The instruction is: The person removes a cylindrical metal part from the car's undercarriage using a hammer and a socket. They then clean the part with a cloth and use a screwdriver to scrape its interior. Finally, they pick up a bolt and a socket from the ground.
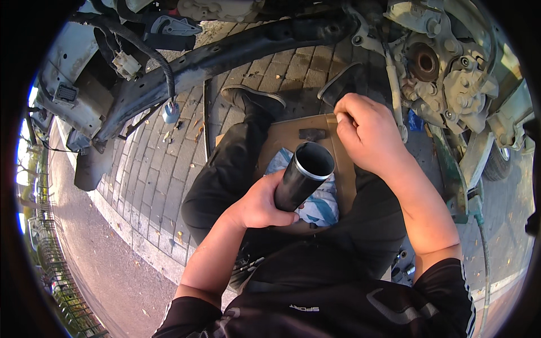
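Observation:
My left hand (258,201) is wrapped round a black tube (294,183) with a bright metal band at its rim. The tube tilts a little, its round mouth facing up, and its inside looks dark. To the right and farther away, my right hand (366,132) hovers in the air with its fingers curled closed; whatever they hold, if anything, is hidden. Below the tube a blue-and-white patterned cloth (322,208) lies on a cardboard sheet (282,132) between my legs. A short dark block-like piece (311,134) rests on the cardboard beyond the tube.
A dark metal beam (242,50) crosses the far side over brick paving (149,174). At the far right stands a greasy metal assembly (451,73) with bolts and a round bore. A cable with a connector (170,110) hangs at the left. Railings (59,276) run along the left edge.

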